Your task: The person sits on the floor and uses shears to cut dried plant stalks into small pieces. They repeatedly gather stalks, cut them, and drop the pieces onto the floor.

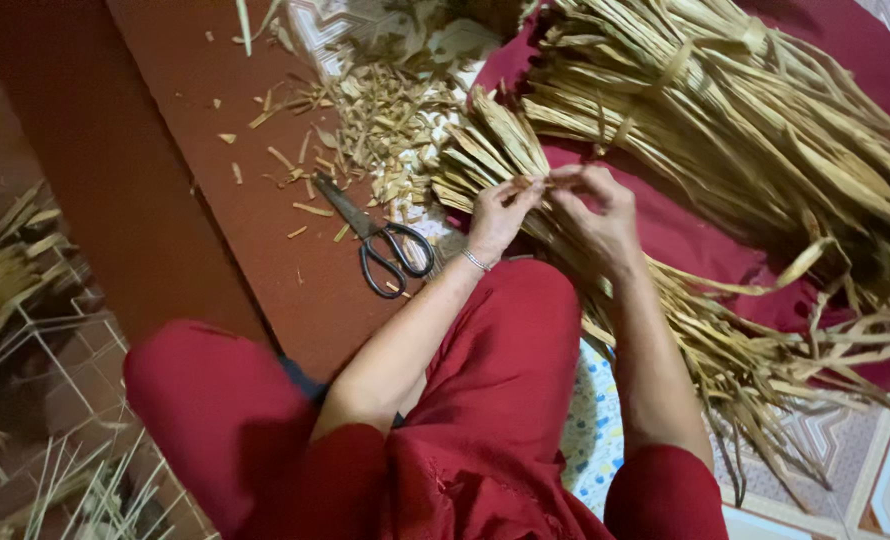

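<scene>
dried leaf strips (495, 150) — bundle lay across the knee, within reach; left hand (498, 213) and right hand (597, 215) pinched one strip between fingertips. scissors (380, 240) rested close beside, on the red floor (195, 130).

Both hands (555, 215) meet, fingertips seemingly pinched together.

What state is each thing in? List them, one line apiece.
left hand: pinching a dried leaf strip.
right hand: pinching the same strip.
dried leaf strip: held taut between both hands.
scissors: shut, lying flat on the floor.
tied bundle: bound, lying on red cloth.
cut scraps: scattered loose.
</scene>
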